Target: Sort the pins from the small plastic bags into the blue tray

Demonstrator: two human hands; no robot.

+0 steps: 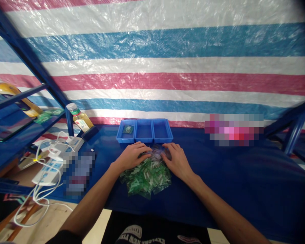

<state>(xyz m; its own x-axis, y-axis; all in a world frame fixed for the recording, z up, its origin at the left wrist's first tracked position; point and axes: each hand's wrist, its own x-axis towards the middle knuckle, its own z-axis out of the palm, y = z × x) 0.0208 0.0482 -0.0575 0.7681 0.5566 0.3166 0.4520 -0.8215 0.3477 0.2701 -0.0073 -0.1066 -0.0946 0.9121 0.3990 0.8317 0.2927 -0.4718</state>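
Green packets (pixel 148 179) lie heaped on the blue table (pixel 208 159) before me, probably for easy reach, while my left hand (pixel 133 156) and right hand (pixel 178 161) curve loosely around clear plastic (pixel 156 153) at the heap's far edge, perhaps to keep it gathered, though whether either grips I cannot tell.

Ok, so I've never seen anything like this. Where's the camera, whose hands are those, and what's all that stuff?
There's no robot here! A person wears one camera on their head, looking forward and down at their own bare hands. The left hand and right hand reach over a pile of small green packets on a blue table. Between their fingertips is some clear plastic; I can't tell whether they're gripping it. Beyond sit three blue compartments in a row, the left one holding a small packet.
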